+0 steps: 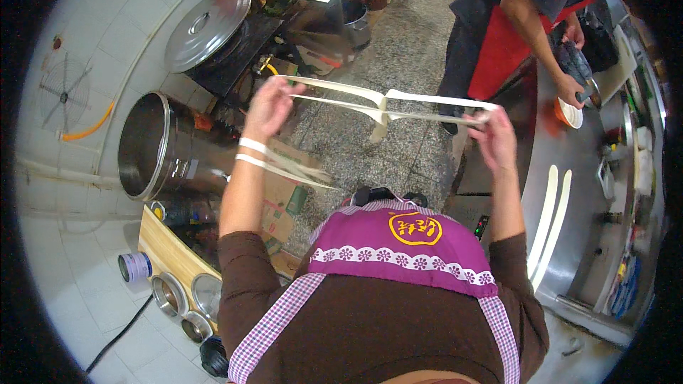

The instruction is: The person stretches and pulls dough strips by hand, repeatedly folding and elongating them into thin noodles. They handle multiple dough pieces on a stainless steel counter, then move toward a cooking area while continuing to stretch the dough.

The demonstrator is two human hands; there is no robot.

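Note:
Between my raised hands stretch long, flat strips of pale noodle dough (341, 85), blurred in places and bent at the middle, where a short end dangles. My left hand (268, 106) grips one end of them. The other end is in the fingers of my right hand (496, 130). Two more dough strips (249, 144) lie across my left forearm, their tails trailing off towards the floor. To my right, a pair of long dough strips (549, 218) rests side by side on the steel counter (579, 224).
A large steel pot (141, 144) stands at left, near a stove under a metal lid (208, 29). Steel containers (169, 294) sit by a wooden board (176, 245). Ahead right, a co-worker in a red apron (501, 48) holds a dark object over a bowl (570, 113).

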